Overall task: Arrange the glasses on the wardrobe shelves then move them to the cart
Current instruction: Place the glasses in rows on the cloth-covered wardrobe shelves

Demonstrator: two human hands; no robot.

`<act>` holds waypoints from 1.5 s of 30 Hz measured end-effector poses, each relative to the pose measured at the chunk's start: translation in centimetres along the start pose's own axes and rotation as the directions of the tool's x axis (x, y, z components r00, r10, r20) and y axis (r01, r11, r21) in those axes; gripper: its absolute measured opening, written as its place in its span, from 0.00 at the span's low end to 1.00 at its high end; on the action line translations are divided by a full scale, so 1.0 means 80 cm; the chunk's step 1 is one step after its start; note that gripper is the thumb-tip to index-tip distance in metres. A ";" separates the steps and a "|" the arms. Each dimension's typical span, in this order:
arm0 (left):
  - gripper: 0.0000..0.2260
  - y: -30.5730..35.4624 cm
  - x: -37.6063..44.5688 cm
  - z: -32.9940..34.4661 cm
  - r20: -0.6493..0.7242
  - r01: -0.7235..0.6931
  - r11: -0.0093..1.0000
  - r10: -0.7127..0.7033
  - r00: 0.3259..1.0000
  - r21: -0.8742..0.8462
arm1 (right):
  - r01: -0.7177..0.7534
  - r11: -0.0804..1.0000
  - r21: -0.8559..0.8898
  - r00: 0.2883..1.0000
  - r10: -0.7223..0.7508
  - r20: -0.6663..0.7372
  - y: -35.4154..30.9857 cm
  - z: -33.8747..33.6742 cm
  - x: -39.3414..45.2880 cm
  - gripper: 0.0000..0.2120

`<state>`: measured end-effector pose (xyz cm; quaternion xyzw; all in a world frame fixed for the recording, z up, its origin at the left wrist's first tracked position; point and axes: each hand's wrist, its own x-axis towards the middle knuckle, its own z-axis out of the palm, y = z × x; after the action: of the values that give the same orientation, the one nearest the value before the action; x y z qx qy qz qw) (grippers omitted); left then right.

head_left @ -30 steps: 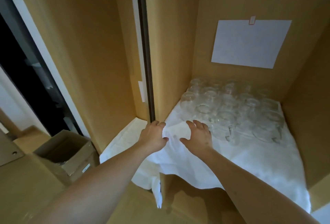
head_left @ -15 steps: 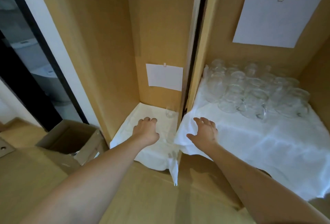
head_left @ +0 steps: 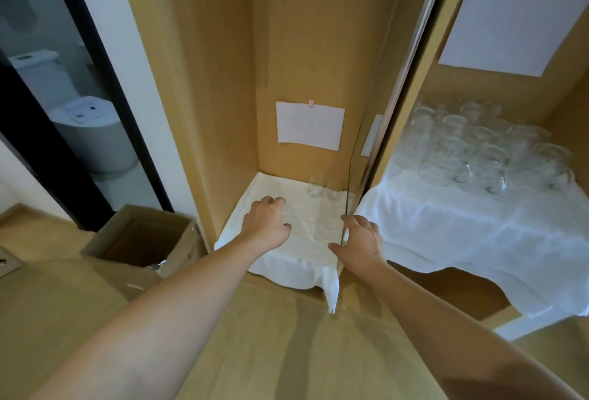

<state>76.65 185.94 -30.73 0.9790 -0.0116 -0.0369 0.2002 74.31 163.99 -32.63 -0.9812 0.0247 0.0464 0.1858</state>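
Two small clear glasses (head_left: 322, 189) stand on a white cloth (head_left: 299, 259) at the back right of the left wardrobe compartment. Several clear glasses (head_left: 478, 150) crowd the back of the right compartment on another white cloth (head_left: 462, 233). My left hand (head_left: 266, 227) rests on the left cloth, fingers bent down onto it, a short way in front of the two glasses. My right hand (head_left: 360, 240) lies with spread fingers at the front edge of the divider (head_left: 376, 144) between the compartments. Neither hand holds a glass.
A sheet of white paper (head_left: 309, 125) is clipped to the back wall of the left compartment, a larger one (head_left: 506, 26) to the right. An open cardboard box (head_left: 140, 237) stands on the floor at the left. Both cloths hang over the shelf's front edge.
My left hand moved from the divider leftward onto the left cloth. My right hand shifted from the right cloth to the divider's edge. The view swung left, revealing the two small glasses.
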 end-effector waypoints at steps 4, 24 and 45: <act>0.25 -0.013 0.006 -0.008 -0.013 -0.016 1.000 0.016 1.000 -0.003 | -0.008 1.000 -0.004 0.999 0.008 0.031 -0.020 0.013 -0.002 0.36; 0.26 -0.043 0.214 0.004 0.066 -0.035 0.999 0.036 0.997 -0.013 | -0.148 0.985 0.085 0.987 0.141 0.080 -0.059 0.074 0.194 0.34; 0.29 -0.081 0.436 0.094 0.230 -0.029 0.997 0.044 0.972 -0.070 | -0.351 0.933 0.081 0.931 0.338 0.136 -0.059 0.148 0.391 0.33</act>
<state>110.89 187.63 -42.49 0.9605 -0.0516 -0.1471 0.2306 104.77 171.73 -44.99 -0.9461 0.1878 0.1356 0.2265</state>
